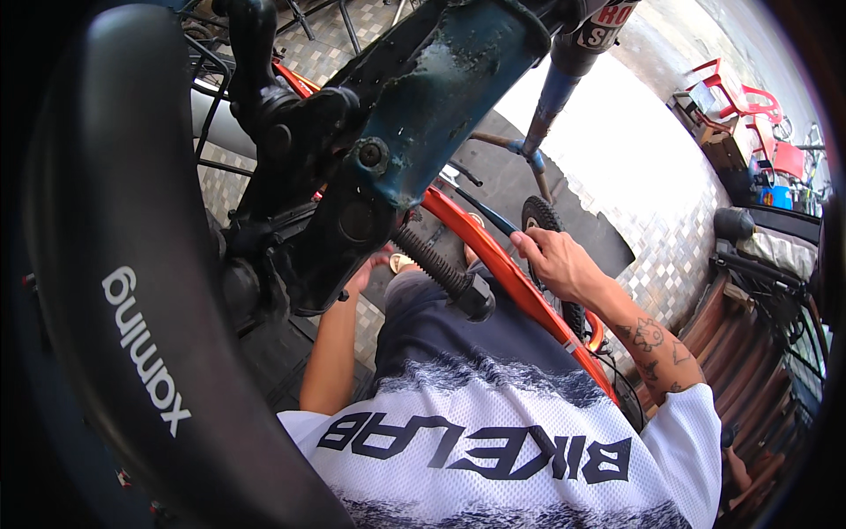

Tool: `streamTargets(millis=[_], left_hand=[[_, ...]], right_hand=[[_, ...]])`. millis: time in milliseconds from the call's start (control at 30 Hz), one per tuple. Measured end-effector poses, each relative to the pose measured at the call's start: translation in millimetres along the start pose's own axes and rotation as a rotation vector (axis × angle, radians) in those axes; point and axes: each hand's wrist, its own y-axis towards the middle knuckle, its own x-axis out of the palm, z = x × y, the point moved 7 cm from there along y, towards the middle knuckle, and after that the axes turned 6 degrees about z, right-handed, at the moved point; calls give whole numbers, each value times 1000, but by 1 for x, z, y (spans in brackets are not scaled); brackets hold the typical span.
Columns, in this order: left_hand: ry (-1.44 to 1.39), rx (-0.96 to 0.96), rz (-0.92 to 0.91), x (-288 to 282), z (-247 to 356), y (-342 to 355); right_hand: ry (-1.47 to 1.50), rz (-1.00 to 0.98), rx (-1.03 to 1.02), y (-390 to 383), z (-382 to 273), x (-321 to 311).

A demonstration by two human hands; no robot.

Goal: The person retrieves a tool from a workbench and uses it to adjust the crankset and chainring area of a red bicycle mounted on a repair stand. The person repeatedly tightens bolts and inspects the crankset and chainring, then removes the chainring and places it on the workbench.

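My right hand [551, 260] is closed round the end of a slim blue-black rod [489, 216], beside the orange-red bicycle frame tube [480, 242]. What the rod belongs to cannot be made out. The frame tube slants across in front of my lap, with a bicycle wheel [542, 212] behind my right hand. Farther left, my left hand [363, 271] shows only in part past the black clamp [322, 238] of a repair stand. Its fingers are blurred and half hidden, so any hold is unclear.
A black bicycle saddle [123, 203] fills the near left. The stand's worn blue-green metal arm [449, 88] and threaded bolt [432, 260] hang overhead. Red chairs [762, 110] stand at the far right on the tiled floor [674, 238], above brown slats [749, 370].
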Motion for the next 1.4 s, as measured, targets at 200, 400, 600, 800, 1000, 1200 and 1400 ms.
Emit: streamTargets(millis=[200, 400, 600, 800, 1000, 1200, 1400], left_hand=[[-428, 186, -5, -38, 31, 23], [-423, 271, -539, 12, 64, -43], [-239, 374, -76, -4, 81, -44], [-251, 326, -91, -8, 73, -46], [-266, 292, -68, -11, 65, -28], [-366, 254, 52, 4, 78, -19], [-363, 209, -88, 19, 47, -60]], right_hand=[[-138, -28, -139, 13, -2, 12], [-161, -57, -138, 10, -9, 4], [-123, -29, -149, 11, -14, 2], [-100, -57, -43, 5, -12, -1], [-43, -21, -36, 2, -11, -6], [-66, -21, -79, 11, -8, -3], [-73, -70, -23, 16, -2, -3]])
